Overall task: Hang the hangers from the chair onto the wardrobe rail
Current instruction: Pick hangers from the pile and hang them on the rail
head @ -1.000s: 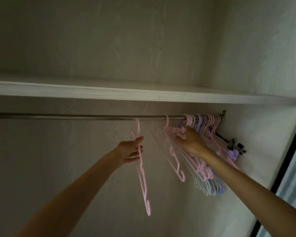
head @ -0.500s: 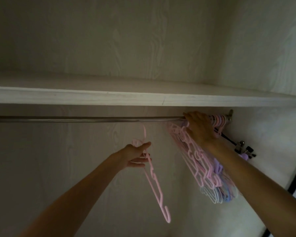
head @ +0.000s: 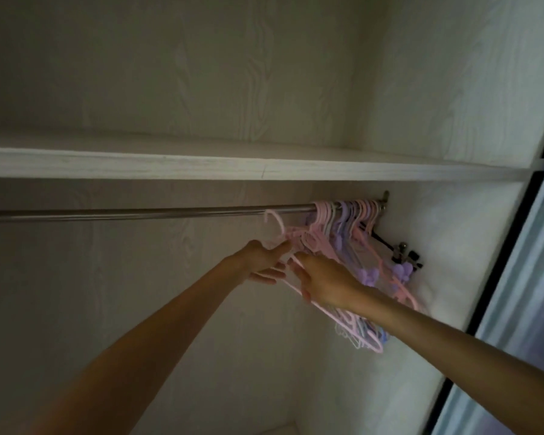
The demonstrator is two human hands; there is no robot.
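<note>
Item: pink hanger [head: 283, 243], hook just below wardrobe rail [head: 139, 212], unhooked; left hand [head: 261, 257] pinches its neck, right hand [head: 321, 282] grips its shoulder. Hung hangers [head: 352, 215] far right. Step: hooking. Next: lift hook over rail.

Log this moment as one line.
left hand: holds pink hanger, hook below rail | right hand: touching it | not yet hung

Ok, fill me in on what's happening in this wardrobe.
A person is hanging plastic hangers on the wardrobe rail. A bunch of pink and purple hangers already hangs at the rail's right end, under the shelf. The left hand holds one pink hanger, its hook just below the rail, not yet over it. The right hand reaches in beside it, fingers on the hangers.
</note>
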